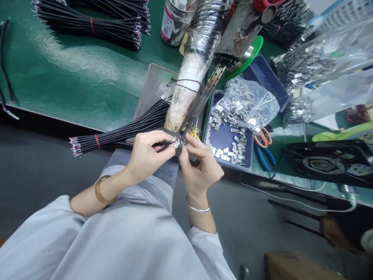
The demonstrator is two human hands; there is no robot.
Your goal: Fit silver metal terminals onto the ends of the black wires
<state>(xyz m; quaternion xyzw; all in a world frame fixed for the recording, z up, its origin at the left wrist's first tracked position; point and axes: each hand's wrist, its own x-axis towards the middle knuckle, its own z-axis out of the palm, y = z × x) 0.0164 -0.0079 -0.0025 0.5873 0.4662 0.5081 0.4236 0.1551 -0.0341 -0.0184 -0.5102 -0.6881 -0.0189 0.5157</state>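
Note:
My left hand [147,155] pinches a thin black cable [165,144] near its end, where a small white-and-silver tip shows. Between finger and thumb of my right hand [201,161] is a small metal connector part [183,141], meeting the cable end; whether the two are joined I cannot tell. Just above my fingertips are the narrow end of a soldering iron [201,103] and the stained mouth of a wrapped suction tube [186,89]. A bundle of black cables [131,126] tied with a red band lies left of them, partly on a dark board [153,85].
A blue tray [223,136] of small metal connector shells stands at the right, with a plastic bag [250,103] on it. Beyond are pliers [264,149] and a black fan [329,163]. More cable bundles [96,25] and a jar [176,23] are at the back.

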